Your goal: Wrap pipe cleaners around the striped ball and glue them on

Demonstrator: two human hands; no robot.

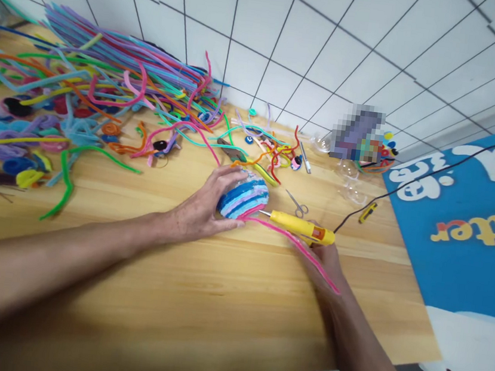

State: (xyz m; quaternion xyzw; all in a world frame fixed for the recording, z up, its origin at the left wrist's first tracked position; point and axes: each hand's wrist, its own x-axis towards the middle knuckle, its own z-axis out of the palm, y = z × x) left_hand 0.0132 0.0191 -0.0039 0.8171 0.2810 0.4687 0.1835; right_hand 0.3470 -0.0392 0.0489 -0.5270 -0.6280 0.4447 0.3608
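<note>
Right hand (326,256) closed around the grip of a yellow glue gun (303,228), nozzle laid level and aimed at the lower right edge of the wrapped ball (245,197); left hand (209,205) cupped over the ball's left side, fingers spread on it and thumb beneath, pinning it to the bench (197,300); the ball sits near the bench's middle, banded in blue, white and pink pipe cleaner; a loose pink pipe cleaner (303,249) trails from the ball's base out under the gun toward the right wrist. Judgement on doing this well: keep the nozzle tip right at the seam where the pink strand meets the ball, lay only a small bead, hold left fingers clear of the hot tip, press the strand down snug against the last band so no gap shows; the ball looks liable to roll, so the cupping grip matters. Just beyond the ball, small scissors (298,205) and pliers (232,150); the gun's black cord (434,172) runs off right of the ball over the bench edge; further left of the ball, a big tangle of pipe cleaners (107,81) in many colours, some coiled into discs. Bench is pale wood, grain visible; right of it a blue printed banner (471,237); behind all, a white tiled wall (294,29) with dark grout.
</note>
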